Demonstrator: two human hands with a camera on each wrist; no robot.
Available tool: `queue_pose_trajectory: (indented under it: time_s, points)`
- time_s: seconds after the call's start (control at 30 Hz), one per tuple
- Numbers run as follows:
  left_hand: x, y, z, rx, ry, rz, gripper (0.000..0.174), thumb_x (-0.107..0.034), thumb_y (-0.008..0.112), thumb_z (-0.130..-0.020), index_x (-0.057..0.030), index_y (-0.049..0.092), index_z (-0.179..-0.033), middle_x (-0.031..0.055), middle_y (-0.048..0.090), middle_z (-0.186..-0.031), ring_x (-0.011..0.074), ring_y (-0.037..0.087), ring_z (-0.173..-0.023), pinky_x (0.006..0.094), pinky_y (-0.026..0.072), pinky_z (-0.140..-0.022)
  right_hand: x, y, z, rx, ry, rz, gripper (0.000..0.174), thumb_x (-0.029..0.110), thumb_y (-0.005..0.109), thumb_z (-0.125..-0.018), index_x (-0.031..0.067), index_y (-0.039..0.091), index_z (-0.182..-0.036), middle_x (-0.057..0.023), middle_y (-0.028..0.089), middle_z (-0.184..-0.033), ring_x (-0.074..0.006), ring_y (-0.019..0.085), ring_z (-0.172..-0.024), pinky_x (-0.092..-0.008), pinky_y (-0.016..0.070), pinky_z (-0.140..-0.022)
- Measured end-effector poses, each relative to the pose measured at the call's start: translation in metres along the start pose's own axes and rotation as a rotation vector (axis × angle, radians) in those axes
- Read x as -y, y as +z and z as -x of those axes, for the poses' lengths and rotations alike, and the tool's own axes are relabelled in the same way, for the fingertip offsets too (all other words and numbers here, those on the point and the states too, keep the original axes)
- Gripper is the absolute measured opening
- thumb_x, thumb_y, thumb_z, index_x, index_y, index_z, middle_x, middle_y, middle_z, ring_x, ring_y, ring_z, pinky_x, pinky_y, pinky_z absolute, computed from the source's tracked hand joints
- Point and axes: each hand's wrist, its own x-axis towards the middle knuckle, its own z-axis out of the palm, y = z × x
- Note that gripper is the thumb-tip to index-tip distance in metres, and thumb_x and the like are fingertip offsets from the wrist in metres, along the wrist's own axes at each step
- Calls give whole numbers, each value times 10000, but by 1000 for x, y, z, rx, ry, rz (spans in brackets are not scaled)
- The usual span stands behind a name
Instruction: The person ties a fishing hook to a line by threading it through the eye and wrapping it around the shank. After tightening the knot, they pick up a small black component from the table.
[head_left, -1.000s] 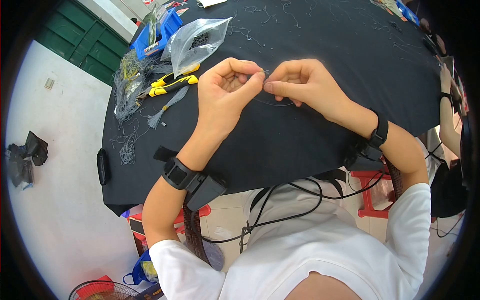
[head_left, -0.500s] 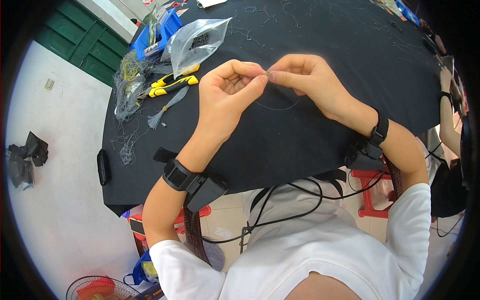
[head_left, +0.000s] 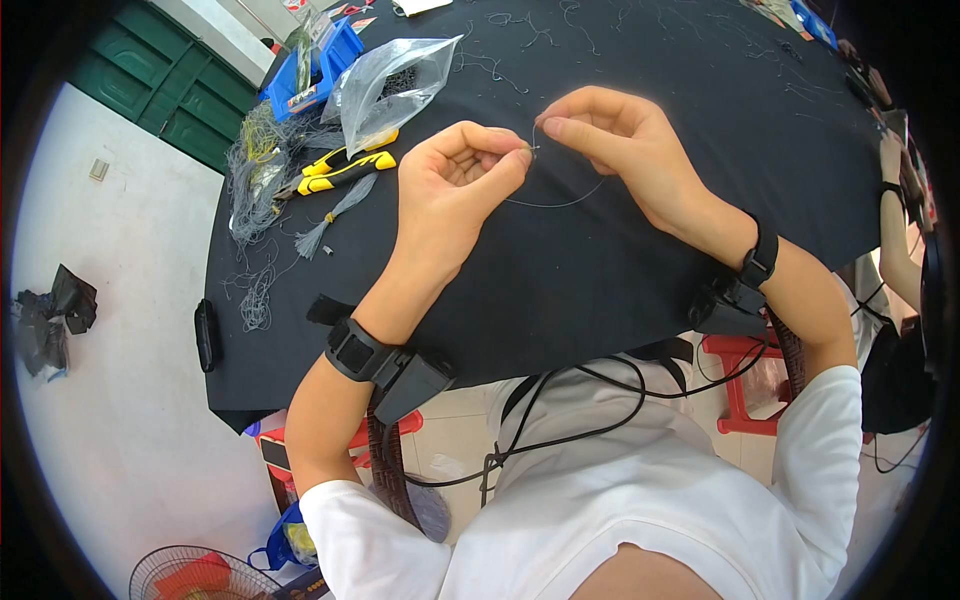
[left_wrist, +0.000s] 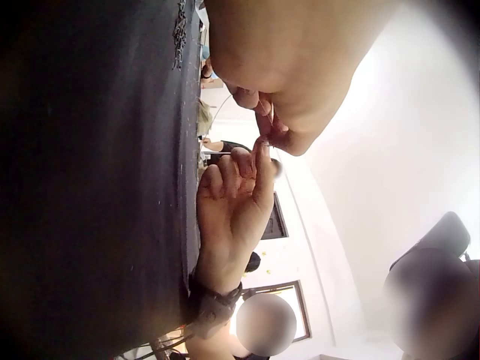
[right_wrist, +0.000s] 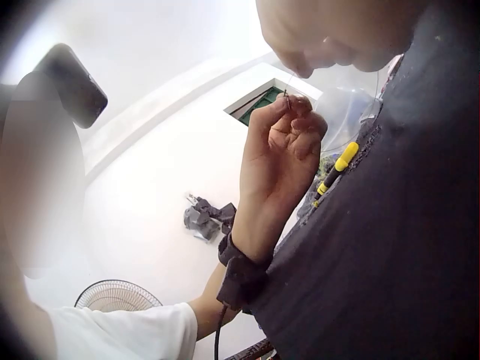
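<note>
Thumb and forefinger of my left hand [head_left: 450,195] pinch a small dark hook [right_wrist: 286,96], its thin end standing up past the fingertips in the right wrist view. Slightly higher and to the right, my right hand [head_left: 640,150] pinches a thin, clear fishing line [head_left: 560,205] between thumb and forefinger. A short stretch of line runs between the two pinches. The rest of it hangs in a loose curve below the hands, over the black tablecloth [head_left: 600,280]. The other fingers of both hands are curled in.
Yellow-black pliers [head_left: 345,178] lie left of my left hand, near a tied bundle of line [head_left: 340,214] and tangled line [head_left: 255,170]. Behind them stand a clear plastic bag [head_left: 425,85] with small dark pieces and a blue bin [head_left: 345,45]. Loose strands [head_left: 540,35] lie farther back.
My right hand came to my left fingertips, then drew away up and to the right, pulling a stretch of line. My left hand stays nearly still.
</note>
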Motion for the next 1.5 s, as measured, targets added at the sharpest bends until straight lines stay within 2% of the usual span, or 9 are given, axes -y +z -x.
queue_pose_trajectory:
  time_s: [0.23, 0.33, 0.47, 0.63, 0.73, 1.03, 1.23, 1.33, 1.5]
  points:
    - [-1, 0, 0, -18, -17, -53, 100, -24, 621, -815, 4, 602, -909, 54, 618, -914, 97, 584, -853, 211, 443, -795, 6, 1, 3, -9, -75, 34, 218, 152, 634, -839, -10, 635, -985, -45, 646, -889, -57, 581, -824, -181, 450, -723]
    - [-1, 0, 0, -19, -16, -54, 99, -28, 622, -816, 3, 604, -907, 53, 619, -912, 95, 585, -850, 210, 444, -790, 6, 1, 4, -27, -110, 51, 212, 151, 641, -833, -9, 641, -973, -11, 631, -834, -21, 548, -750, -154, 419, -658]
    - [0, 3, -1, -78, 14, 1, 89, 0, 638, -786, 29, 619, -869, 33, 618, -784, 41, 545, -677, 151, 434, -627, -2, 0, 2, -16, -153, 52, 195, 148, 645, -825, -9, 641, -941, 76, 509, -658, 19, 414, -588, -145, 316, -526]
    - [0, 3, -1, -120, 35, 16, 96, -11, 644, -788, 33, 618, -870, 42, 627, -794, 46, 559, -689, 153, 440, -635, -6, 0, 1, 5, -152, 53, 168, 143, 648, -812, -3, 636, -893, 120, 348, -563, 21, 291, -508, -169, 234, -461]
    - [0, 3, -2, -125, 34, 16, 96, -12, 643, -790, 33, 617, -870, 44, 627, -797, 48, 561, -693, 155, 442, -637, 0, -2, 4, 41, -72, 77, 79, 90, 622, -819, 24, 621, -863, 35, 566, -736, 1, 463, -661, -157, 348, -591]
    - [-2, 3, -1, -154, 39, 65, 95, -3, 639, -793, 35, 613, -876, 44, 623, -804, 54, 567, -699, 160, 449, -646, -5, -3, 2, -3, -120, 164, 72, 97, 612, -820, 27, 610, -835, 67, 494, -638, 9, 388, -567, -161, 310, -532]
    - [-1, 3, -1, -130, 53, 19, 96, 1, 644, -787, 37, 611, -870, 37, 615, -781, 43, 552, -677, 151, 438, -620, 4, -2, 5, -6, -149, 228, 73, 99, 605, -831, 26, 607, -835, 57, 517, -666, 5, 414, -592, -161, 325, -546]
    - [-2, 4, -1, -128, 52, -1, 93, 4, 645, -783, 35, 614, -865, 26, 606, -765, 35, 537, -660, 145, 429, -601, -2, 2, 2, -54, -268, 202, 111, 113, 634, -802, 18, 624, -859, 104, 326, -543, 13, 282, -496, -174, 231, -458]
    - [-2, 5, -1, -118, 62, -24, 89, 15, 648, -770, 30, 624, -855, 14, 594, -754, 30, 524, -653, 147, 432, -596, -4, 2, 0, -104, -262, 184, 115, 122, 627, -814, 18, 625, -863, 101, 353, -546, 14, 283, -496, -178, 226, -453]
